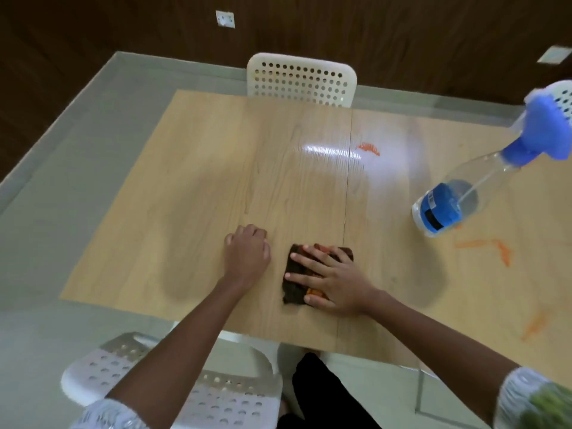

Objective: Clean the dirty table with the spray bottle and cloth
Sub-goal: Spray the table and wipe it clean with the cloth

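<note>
Pressing down with my right hand (332,275), fingers spread flat, I pin a dark folded cloth (301,274) against the near middle of the table (192,168); I judge the flat palm is there to give the wipe even pressure. My left hand (247,253) rests on the bare wood just left of the cloth, fingers curled under and holding nothing, probably bracing me as I lean in. The two hands sit near each other but apart.

A clear spray bottle (458,199) with a blue trigger top and blue label stands to the far right, well apart from the cloth, set aside while I wipe.

Orange smears remain: one streak (368,148) far of centre beside a glossy patch, one mark (492,247) near the bottle's base, and a fainter smudge (535,325) at the near right. The bottle stands close to the right-hand mark and may need shifting.

A white perforated chair (301,80) sits at the far edge; another chair (173,382) is near me on the left.
</note>
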